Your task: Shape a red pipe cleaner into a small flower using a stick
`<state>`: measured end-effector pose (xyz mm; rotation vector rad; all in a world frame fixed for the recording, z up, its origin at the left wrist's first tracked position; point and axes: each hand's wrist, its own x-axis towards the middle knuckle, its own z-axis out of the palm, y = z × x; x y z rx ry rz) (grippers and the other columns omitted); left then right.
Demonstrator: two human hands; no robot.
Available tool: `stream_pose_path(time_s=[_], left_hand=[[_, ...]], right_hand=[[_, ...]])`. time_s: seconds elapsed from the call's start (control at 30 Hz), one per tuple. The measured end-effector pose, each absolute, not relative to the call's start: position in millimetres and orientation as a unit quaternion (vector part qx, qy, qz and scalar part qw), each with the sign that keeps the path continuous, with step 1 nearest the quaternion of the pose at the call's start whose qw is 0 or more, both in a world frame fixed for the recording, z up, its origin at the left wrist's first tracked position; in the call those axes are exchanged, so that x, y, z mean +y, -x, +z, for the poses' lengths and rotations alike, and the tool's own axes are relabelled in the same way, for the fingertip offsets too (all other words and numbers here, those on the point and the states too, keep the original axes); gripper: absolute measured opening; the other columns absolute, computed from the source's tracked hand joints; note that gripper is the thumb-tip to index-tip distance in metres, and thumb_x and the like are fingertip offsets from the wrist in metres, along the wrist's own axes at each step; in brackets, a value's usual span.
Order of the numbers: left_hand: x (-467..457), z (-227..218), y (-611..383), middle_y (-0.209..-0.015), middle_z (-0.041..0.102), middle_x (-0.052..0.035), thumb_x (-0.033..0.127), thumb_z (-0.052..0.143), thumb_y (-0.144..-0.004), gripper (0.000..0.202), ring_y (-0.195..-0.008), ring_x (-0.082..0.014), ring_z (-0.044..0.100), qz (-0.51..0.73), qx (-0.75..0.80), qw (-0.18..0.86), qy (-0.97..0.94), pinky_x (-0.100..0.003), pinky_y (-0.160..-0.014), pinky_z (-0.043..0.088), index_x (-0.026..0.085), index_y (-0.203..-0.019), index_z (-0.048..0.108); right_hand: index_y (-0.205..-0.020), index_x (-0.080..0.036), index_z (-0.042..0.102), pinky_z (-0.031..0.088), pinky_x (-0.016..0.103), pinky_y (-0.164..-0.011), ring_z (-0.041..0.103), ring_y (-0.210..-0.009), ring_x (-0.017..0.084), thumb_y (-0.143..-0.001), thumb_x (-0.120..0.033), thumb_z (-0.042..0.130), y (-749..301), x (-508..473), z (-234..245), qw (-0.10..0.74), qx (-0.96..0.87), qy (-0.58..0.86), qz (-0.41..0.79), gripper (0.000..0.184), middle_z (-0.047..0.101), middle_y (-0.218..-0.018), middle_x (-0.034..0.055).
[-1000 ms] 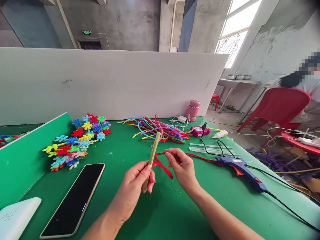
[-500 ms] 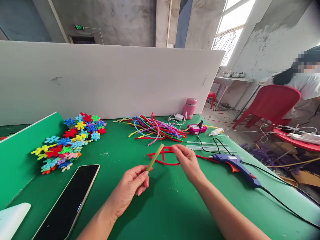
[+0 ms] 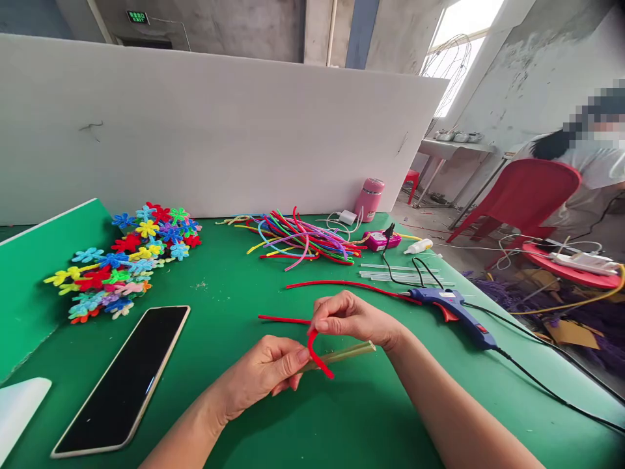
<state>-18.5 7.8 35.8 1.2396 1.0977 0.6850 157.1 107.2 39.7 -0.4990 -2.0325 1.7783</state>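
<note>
My left hand (image 3: 266, 368) is closed around a pale yellow-green tube (image 3: 359, 350), which points right under my right hand. With thumb and fingers pinched, my right hand (image 3: 359, 319) holds a red pipe cleaner (image 3: 321, 363) against the tube near my left thumb. One end of this pipe cleaner curves down in front of the tube; a straight length sticks out leftward behind my hands. A second red pipe cleaner (image 3: 336, 283) lies beyond them, running to the nozzle of a blue glue gun (image 3: 454, 306).
A heap of colourful pipe cleaners (image 3: 307, 241) lies at the back, near a pink bottle (image 3: 370, 200). Clear glue sticks (image 3: 390, 276) lie beside the glue gun's cable. Pipe-cleaner flowers (image 3: 127, 260) and a phone (image 3: 122, 378) are at left. A person sits beyond a red chair (image 3: 522, 195).
My right hand has lifted one red pipe cleaner from the table and brought it to the tube. My left hand has turned the tube from upright-slanting to pointing right. The view has tilted slightly down.
</note>
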Motion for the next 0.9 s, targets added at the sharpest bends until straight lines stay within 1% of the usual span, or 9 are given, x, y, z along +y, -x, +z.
stream_pose_path(time_s=[0.13, 0.2, 0.33, 0.47, 0.6, 0.67, 0.73, 0.83, 0.9], left_hand=[[8.2, 33.7, 19.4, -0.054, 0.042, 0.0027, 0.054, 0.051, -0.072, 0.043, -0.049, -0.0082, 0.034, 0.339, 0.462, 0.633, -0.521, -0.022, -0.046, 0.024, 0.014, -0.075, 0.065], [9.1, 32.2, 20.1, -0.052, 0.041, 0.0033, 0.052, 0.053, -0.072, 0.040, -0.048, -0.0079, 0.033, 0.351, 0.473, 0.622, -0.516, -0.021, -0.045, 0.024, 0.014, -0.075, 0.066], [10.2, 29.2, 19.2, -0.052, 0.045, 0.0029, 0.048, 0.055, -0.073, 0.035, -0.047, -0.0079, 0.038, 0.357, 0.487, 0.609, -0.514, -0.020, -0.044, 0.028, 0.014, -0.068, 0.062], [8.7, 29.7, 15.4, -0.065, 0.057, -0.0013, 0.044, 0.050, -0.078, 0.031, -0.050, -0.0095, 0.048, 0.342, 0.456, 0.624, -0.534, -0.024, -0.052, 0.038, 0.014, -0.076, 0.057], [7.6, 31.2, 12.7, -0.065, 0.054, 0.0007, 0.043, 0.050, -0.078, 0.029, -0.049, -0.0076, 0.044, 0.338, 0.470, 0.600, -0.552, -0.022, -0.050, 0.035, 0.014, -0.077, 0.053], [8.6, 29.9, 13.0, -0.060, 0.049, 0.0031, 0.045, 0.050, -0.077, 0.030, -0.047, -0.0065, 0.039, 0.356, 0.484, 0.583, -0.547, -0.020, -0.045, 0.030, 0.015, -0.074, 0.052], [10.5, 27.2, 14.2, -0.056, 0.044, 0.0048, 0.046, 0.051, -0.076, 0.032, -0.046, -0.0065, 0.035, 0.391, 0.492, 0.570, -0.529, -0.019, -0.043, 0.026, 0.015, -0.072, 0.051], [12.9, 22.4, 15.9, -0.055, 0.044, 0.0052, 0.048, 0.052, -0.075, 0.033, -0.047, -0.0066, 0.035, 0.423, 0.498, 0.572, -0.496, -0.019, -0.043, 0.025, 0.015, -0.071, 0.050], [13.4, 19.9, 15.7, -0.055, 0.044, 0.0056, 0.048, 0.053, -0.074, 0.032, -0.047, -0.0062, 0.034, 0.424, 0.501, 0.580, -0.482, -0.020, -0.043, 0.023, 0.016, -0.071, 0.050]], right_hand=[[-0.073, -0.014, 0.069, 0.037, 0.021, -0.053, 0.046, -0.060, 0.010, -0.073, -0.035, 0.061, -154.7, 104.4, 36.2, 0.210, -0.737, 0.179, 0.617, 0.023, 0.054, -0.065, 0.0007], [-0.072, -0.014, 0.069, 0.037, 0.021, -0.053, 0.046, -0.059, 0.010, -0.073, -0.037, 0.061, -154.2, 103.4, 35.9, 0.221, -0.746, 0.186, 0.600, 0.024, 0.054, -0.065, 0.0009], [-0.071, -0.013, 0.067, 0.038, 0.021, -0.052, 0.046, -0.058, 0.009, -0.074, -0.038, 0.059, -153.6, 101.2, 37.5, 0.222, -0.760, 0.204, 0.575, 0.026, 0.055, -0.066, 0.0014], [-0.071, -0.013, 0.067, 0.039, 0.021, -0.055, 0.048, -0.061, 0.010, -0.078, -0.035, 0.055, -153.2, 95.7, 39.0, 0.215, -0.785, 0.213, 0.541, 0.026, 0.057, -0.068, 0.0021], [-0.072, -0.014, 0.066, 0.041, 0.022, -0.057, 0.050, -0.064, 0.012, -0.078, -0.036, 0.054, -150.3, 94.1, 34.1, 0.218, -0.797, 0.227, 0.516, 0.026, 0.057, -0.069, 0.0025], [-0.086, -0.016, 0.065, 0.043, 0.025, -0.064, 0.054, -0.074, 0.015, -0.078, -0.039, 0.054, -147.7, 97.0, 33.0, 0.285, -0.772, 0.259, 0.506, 0.027, 0.059, -0.083, 0.0046], [-0.099, -0.019, 0.059, 0.043, 0.029, -0.075, 0.054, -0.087, 0.018, -0.078, -0.041, 0.052, -146.6, 97.8, 37.8, 0.399, -0.713, 0.301, 0.492, 0.031, 0.059, -0.094, 0.0060], [-0.090, -0.022, 0.058, 0.043, 0.033, -0.079, 0.055, -0.087, 0.019, -0.080, -0.042, 0.050, -152.5, 81.3, 56.2, 0.550, -0.630, 0.294, 0.463, 0.024, 0.060, -0.087, 0.0046], [-0.087, -0.024, 0.058, 0.044, 0.033, -0.075, 0.056, -0.082, 0.019, -0.083, -0.044, 0.046, -162.9, 55.1, 67.2, 0.584, -0.627, 0.234, 0.460, 0.023, 0.059, -0.083, 0.0044]])
